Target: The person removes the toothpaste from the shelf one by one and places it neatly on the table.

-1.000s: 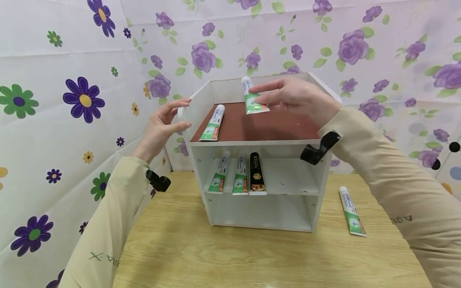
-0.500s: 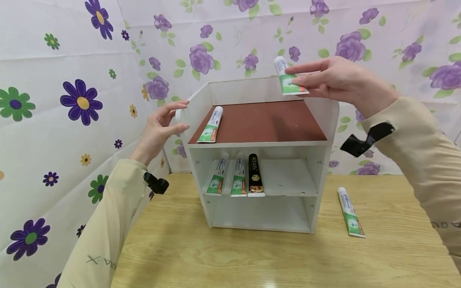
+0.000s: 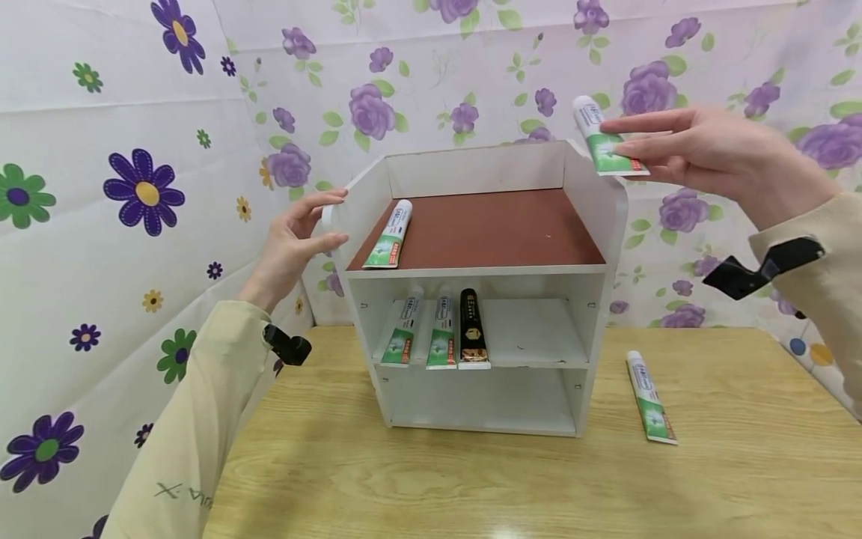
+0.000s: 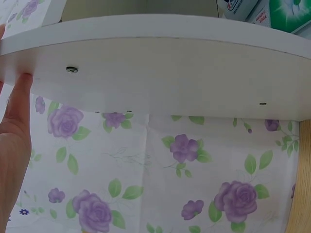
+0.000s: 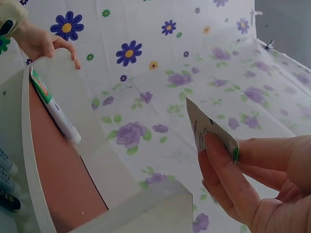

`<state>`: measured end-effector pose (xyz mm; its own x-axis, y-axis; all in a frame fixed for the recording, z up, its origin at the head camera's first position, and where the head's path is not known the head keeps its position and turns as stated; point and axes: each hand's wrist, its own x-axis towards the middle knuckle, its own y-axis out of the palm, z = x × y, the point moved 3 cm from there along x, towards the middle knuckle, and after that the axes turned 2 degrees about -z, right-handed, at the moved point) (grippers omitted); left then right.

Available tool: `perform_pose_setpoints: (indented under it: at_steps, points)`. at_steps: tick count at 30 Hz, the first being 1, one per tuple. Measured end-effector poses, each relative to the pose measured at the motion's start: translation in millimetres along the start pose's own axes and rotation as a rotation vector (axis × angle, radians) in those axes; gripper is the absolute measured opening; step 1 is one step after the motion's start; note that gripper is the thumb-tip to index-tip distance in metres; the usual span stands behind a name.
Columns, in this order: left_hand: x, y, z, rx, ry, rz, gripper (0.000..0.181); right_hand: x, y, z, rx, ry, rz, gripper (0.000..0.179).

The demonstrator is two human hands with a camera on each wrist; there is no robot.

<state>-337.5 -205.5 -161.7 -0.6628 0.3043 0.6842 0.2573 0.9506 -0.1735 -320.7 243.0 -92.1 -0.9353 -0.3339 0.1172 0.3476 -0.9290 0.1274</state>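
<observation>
We see a floral backdrop behind a wood-grain surface. On the surface stands a white shelf unit with a reddish-brown top deck. We find the left hand gripping the unit's left side panel, thumb on the outer face. We observe the right hand raised near the top of the right side panel, its fingers pinching a white-and-green tube. The held tube is tilted: its white cap projects up past the fingertips, and its flat end sits just below them. We locate a loose tube on the surface right of the unit, a deck tube at the deck's left, and two green-and-white tubes beside a black tube on the middle shelf.
</observation>
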Motion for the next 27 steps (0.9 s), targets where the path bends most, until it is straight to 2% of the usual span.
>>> perform_pose_setpoints:
  at_steps: [6,10,15,22,24,27]
  points:
    - [-0.4,1.1,-0.1,-0.007,0.002,0.005,0.043,-10.8,-20.4,-6.2,0.045,0.015,-0.015,0.035]
    - [-1.0,0.1,1.5,-0.015,0.0,0.006,0.044,-16.5,-32.0,-12.3,0.015,0.03,-0.038,0.035]
    - [0.5,-4.2,7.7,-0.014,-0.015,-0.002,0.046,-23.9,-50.6,-22.8,-0.015,0.009,-0.062,0.036]
    - [-0.4,0.5,-0.9,-0.009,-0.002,0.003,0.044,-33.3,-82.6,-52.9,-0.015,-0.007,-0.034,0.039]
    - [-0.2,0.2,-0.2,-0.015,-0.003,0.006,0.044,-35.8,-89.1,-63.2,-0.02,-0.024,-0.04,0.039]
    - [-0.6,-1.6,2.0,-0.029,-0.008,0.007,0.044,-39.2,-96.3,-79.1,-0.091,-0.055,-0.085,0.037]
